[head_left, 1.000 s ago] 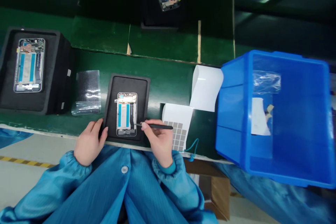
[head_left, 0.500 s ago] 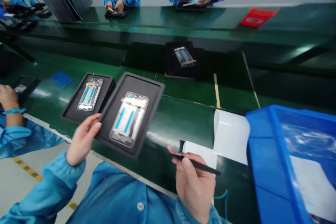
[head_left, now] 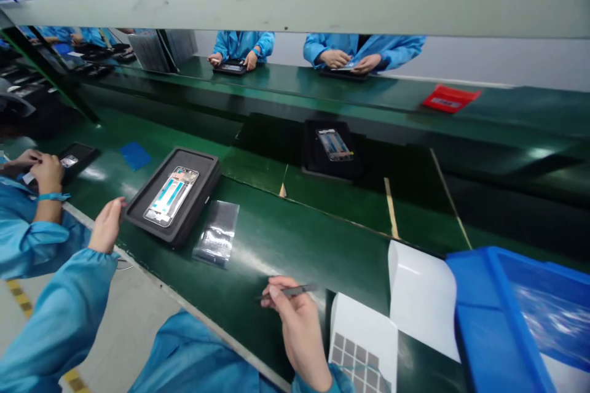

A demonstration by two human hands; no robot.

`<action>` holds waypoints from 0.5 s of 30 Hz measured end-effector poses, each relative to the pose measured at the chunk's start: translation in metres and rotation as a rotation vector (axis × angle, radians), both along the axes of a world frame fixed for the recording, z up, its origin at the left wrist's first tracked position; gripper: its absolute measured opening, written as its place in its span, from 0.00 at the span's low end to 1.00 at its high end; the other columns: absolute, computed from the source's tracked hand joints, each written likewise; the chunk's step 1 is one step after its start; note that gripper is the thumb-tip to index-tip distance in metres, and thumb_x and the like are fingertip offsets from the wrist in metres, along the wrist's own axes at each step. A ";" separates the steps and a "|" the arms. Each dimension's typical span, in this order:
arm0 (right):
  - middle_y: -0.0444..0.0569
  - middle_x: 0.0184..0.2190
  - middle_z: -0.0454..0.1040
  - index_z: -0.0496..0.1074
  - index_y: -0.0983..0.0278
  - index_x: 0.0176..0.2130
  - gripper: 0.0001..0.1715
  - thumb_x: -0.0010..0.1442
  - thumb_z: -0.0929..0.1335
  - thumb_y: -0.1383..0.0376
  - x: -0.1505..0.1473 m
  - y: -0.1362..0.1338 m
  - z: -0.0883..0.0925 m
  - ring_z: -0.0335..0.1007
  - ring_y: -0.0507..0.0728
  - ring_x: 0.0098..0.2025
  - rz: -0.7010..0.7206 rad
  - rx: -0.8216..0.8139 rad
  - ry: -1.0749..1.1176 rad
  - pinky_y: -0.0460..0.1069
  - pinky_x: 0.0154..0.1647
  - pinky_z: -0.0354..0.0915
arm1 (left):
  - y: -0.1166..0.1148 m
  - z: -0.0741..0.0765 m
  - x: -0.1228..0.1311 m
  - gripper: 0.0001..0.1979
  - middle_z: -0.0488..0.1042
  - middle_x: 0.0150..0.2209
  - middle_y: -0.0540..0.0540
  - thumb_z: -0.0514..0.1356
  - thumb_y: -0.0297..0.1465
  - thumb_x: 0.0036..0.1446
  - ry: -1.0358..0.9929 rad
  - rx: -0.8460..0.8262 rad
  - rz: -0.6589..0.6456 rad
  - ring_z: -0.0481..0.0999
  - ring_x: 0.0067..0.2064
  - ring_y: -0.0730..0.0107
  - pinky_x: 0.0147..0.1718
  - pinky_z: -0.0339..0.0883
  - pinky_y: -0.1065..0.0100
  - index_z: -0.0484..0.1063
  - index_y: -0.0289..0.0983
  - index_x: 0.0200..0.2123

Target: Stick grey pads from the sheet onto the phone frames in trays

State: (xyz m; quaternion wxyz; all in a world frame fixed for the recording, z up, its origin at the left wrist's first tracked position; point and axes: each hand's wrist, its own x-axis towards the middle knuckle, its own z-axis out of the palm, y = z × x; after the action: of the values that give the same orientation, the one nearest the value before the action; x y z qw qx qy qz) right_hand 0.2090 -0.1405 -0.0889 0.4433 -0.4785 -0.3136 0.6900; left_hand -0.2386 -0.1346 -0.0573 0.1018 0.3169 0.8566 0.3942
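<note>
My left hand (head_left: 107, 225) is beside the left edge of a stack of black trays (head_left: 212, 173), its fingers stretched out; the fingertips are at the tray's edge, and I cannot tell if they touch it. In the top tray lies a phone frame (head_left: 171, 196) with blue strips. My right hand (head_left: 297, 325) is closed around slim dark tweezers (head_left: 299, 289), held over the green bench nearer the front edge. Between the hands, a clear plastic sleeve (head_left: 216, 233) lies flat beside the trays. Right of my right hand is a white sheet with grey squares (head_left: 359, 350).
A curled white sheet (head_left: 421, 295) leans by a blue bin (head_left: 488, 319) at the right. Farther back sits another black tray with a phone frame (head_left: 335, 145). A blue sheet (head_left: 135, 155) lies left. Co-workers sit at left and opposite; a pale beam (head_left: 295, 3) crosses above.
The tray my left hand held is no longer apart; one thicker stack now stands there. My left hand has moved left, off it. The plastic sleeve is uncovered. My right hand still holds the tweezers.
</note>
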 end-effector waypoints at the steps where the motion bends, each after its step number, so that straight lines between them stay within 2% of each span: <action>1: 0.45 0.26 0.77 0.75 0.65 0.41 0.22 0.54 0.76 0.52 -0.011 0.001 0.003 0.72 0.50 0.24 0.053 -0.046 0.037 0.45 0.25 0.68 | -0.005 -0.012 0.000 0.33 0.78 0.37 0.41 0.48 0.59 0.57 -0.077 -0.012 0.015 0.79 0.38 0.57 0.35 0.75 0.59 0.74 0.37 0.43; 4: 0.41 0.20 0.74 0.69 0.67 0.55 0.31 0.56 0.72 0.55 -0.058 0.010 0.015 0.62 0.48 0.15 0.238 -0.184 0.108 0.41 0.13 0.55 | -0.017 -0.040 0.002 0.34 0.71 0.21 0.47 0.52 0.64 0.50 -0.290 -0.065 0.023 0.71 0.22 0.62 0.18 0.62 0.67 0.71 0.38 0.34; 6: 0.41 0.20 0.75 0.62 0.68 0.63 0.39 0.55 0.70 0.59 -0.097 0.020 0.021 0.63 0.49 0.14 0.351 -0.232 0.143 0.41 0.12 0.56 | -0.020 -0.051 0.001 0.33 0.66 0.15 0.50 0.54 0.65 0.47 -0.383 -0.079 0.018 0.66 0.17 0.66 0.14 0.53 0.70 0.69 0.39 0.31; 8: 0.42 0.20 0.76 0.57 0.69 0.64 0.40 0.56 0.68 0.62 -0.137 0.032 0.023 0.65 0.50 0.15 0.424 -0.267 0.157 0.42 0.13 0.59 | -0.020 -0.057 0.001 0.33 0.67 0.15 0.50 0.55 0.66 0.46 -0.452 -0.062 0.002 0.65 0.16 0.66 0.14 0.52 0.70 0.67 0.40 0.32; 11: 0.40 0.17 0.73 0.64 0.68 0.55 0.27 0.56 0.65 0.66 -0.185 0.048 0.018 0.63 0.49 0.13 0.504 -0.324 0.106 0.40 0.12 0.57 | -0.016 -0.061 0.002 0.35 0.72 0.18 0.46 0.54 0.68 0.45 -0.517 -0.013 -0.022 0.72 0.21 0.62 0.16 0.60 0.68 0.67 0.39 0.33; 13: 0.39 0.15 0.71 0.68 0.67 0.45 0.15 0.56 0.63 0.69 -0.206 0.055 0.013 0.60 0.49 0.11 0.538 -0.342 0.076 0.40 0.10 0.54 | -0.014 -0.061 0.002 0.37 0.73 0.19 0.45 0.53 0.68 0.44 -0.529 0.003 -0.019 0.74 0.23 0.60 0.18 0.63 0.66 0.67 0.39 0.33; 15: 0.40 0.13 0.69 0.68 0.66 0.37 0.08 0.55 0.62 0.71 -0.220 0.058 0.010 0.59 0.49 0.11 0.570 -0.356 0.060 0.40 0.09 0.53 | -0.013 -0.060 -0.002 0.37 0.72 0.18 0.46 0.53 0.68 0.45 -0.515 -0.002 -0.011 0.73 0.22 0.60 0.17 0.64 0.65 0.67 0.39 0.34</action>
State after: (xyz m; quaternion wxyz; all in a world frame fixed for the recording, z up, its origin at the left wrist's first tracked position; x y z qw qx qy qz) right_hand -0.0115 -0.0821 -0.0790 0.1510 -0.4206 -0.2963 0.8441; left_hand -0.2409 -0.1475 -0.1170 0.3190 0.2107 0.8011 0.4605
